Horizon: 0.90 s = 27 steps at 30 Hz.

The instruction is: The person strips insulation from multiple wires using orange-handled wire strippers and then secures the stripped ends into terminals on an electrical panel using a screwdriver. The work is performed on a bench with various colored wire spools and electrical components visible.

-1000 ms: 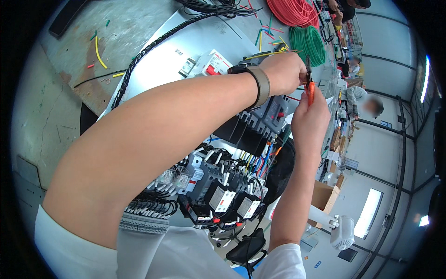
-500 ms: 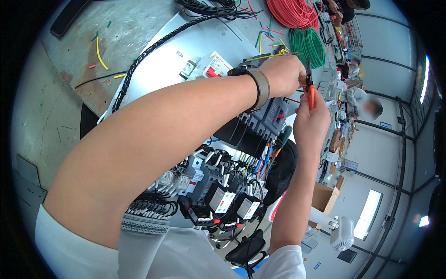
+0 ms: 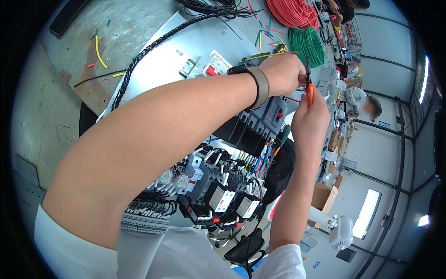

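My right hand (image 3: 312, 114) is wrapped round the orange handles of a pair of pliers (image 3: 310, 91), their dark jaws pointing up and away. Right beside the jaws, my left hand (image 3: 284, 74) is closed with its fingertips pinched together; what they hold is hidden. A yellow wire (image 3: 262, 56) runs along the far edge of that hand. Under the left wrist lies a grey breaker block (image 3: 272, 114) with a red part. Left of the wrist, a white breaker with a red switch (image 3: 214, 65) sits on a metal mounting plate (image 3: 162, 58).
Black wired components (image 3: 220, 200) and a grey terminal strip (image 3: 145, 223) lie close below my left forearm. Red (image 3: 295, 13) and green wire coils (image 3: 306, 46) stand at the far side. A braided black cable (image 3: 153, 46) crosses the plate. Other people (image 3: 360, 100) are off to the right.
The pliers' orange handles have come closer together in my right hand. Both hands stay in nearly the same place.
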Each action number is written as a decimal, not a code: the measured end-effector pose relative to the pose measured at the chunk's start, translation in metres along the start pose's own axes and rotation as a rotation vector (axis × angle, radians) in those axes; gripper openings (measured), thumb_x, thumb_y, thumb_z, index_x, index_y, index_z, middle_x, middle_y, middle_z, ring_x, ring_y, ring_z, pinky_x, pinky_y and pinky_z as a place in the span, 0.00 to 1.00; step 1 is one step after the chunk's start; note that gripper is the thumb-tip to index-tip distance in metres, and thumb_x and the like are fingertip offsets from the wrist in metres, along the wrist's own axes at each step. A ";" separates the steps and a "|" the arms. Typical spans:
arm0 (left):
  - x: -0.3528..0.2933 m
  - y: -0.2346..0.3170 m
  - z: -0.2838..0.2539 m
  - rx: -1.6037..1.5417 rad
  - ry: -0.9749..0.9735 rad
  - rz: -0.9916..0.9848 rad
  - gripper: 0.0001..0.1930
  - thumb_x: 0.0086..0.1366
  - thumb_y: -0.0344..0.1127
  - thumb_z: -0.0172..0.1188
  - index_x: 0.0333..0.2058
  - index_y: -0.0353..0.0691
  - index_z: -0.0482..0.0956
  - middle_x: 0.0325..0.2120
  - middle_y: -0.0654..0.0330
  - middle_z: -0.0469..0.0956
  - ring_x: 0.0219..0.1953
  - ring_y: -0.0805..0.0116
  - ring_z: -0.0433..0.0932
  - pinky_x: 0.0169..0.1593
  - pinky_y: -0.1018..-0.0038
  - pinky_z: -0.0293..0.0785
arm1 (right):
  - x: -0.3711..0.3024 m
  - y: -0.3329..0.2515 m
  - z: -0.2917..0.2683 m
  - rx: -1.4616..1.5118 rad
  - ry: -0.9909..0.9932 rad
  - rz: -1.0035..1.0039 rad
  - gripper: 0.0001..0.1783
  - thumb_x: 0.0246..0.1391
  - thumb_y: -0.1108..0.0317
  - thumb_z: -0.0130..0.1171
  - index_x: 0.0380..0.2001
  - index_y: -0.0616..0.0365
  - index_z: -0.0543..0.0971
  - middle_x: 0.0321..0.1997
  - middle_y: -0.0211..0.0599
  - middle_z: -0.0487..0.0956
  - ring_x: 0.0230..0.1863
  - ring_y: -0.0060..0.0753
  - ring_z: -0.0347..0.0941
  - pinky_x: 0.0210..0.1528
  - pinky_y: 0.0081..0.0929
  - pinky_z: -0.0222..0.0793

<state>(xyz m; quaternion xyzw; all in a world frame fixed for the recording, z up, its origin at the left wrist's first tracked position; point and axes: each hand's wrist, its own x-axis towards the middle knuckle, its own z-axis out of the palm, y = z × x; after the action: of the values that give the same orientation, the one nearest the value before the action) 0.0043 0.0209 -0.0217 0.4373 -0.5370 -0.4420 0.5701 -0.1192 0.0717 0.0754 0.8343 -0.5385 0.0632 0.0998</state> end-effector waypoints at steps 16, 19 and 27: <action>-0.004 0.009 -0.005 0.022 -0.037 -0.003 0.10 0.65 0.28 0.64 0.42 0.41 0.91 0.35 0.54 0.89 0.40 0.61 0.88 0.46 0.66 0.82 | 0.000 -0.003 0.001 0.005 -0.012 0.031 0.11 0.67 0.74 0.51 0.48 0.68 0.79 0.40 0.58 0.81 0.44 0.64 0.78 0.47 0.55 0.72; -0.006 0.011 -0.007 0.034 -0.046 0.000 0.11 0.66 0.26 0.62 0.43 0.38 0.90 0.35 0.54 0.90 0.40 0.65 0.89 0.47 0.68 0.83 | -0.001 -0.002 0.001 0.013 -0.010 0.020 0.11 0.68 0.74 0.51 0.48 0.68 0.79 0.40 0.58 0.81 0.44 0.64 0.78 0.46 0.55 0.72; -0.007 0.014 -0.008 0.026 -0.043 -0.021 0.11 0.67 0.25 0.62 0.44 0.38 0.90 0.36 0.54 0.90 0.40 0.64 0.89 0.48 0.68 0.83 | -0.003 -0.005 0.002 -0.013 0.015 0.015 0.12 0.68 0.74 0.52 0.50 0.68 0.78 0.40 0.56 0.80 0.43 0.62 0.78 0.46 0.54 0.72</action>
<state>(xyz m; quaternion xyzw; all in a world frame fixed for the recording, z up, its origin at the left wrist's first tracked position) 0.0125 0.0314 -0.0104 0.4406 -0.5502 -0.4506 0.5479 -0.1155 0.0758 0.0724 0.8290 -0.5446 0.0666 0.1087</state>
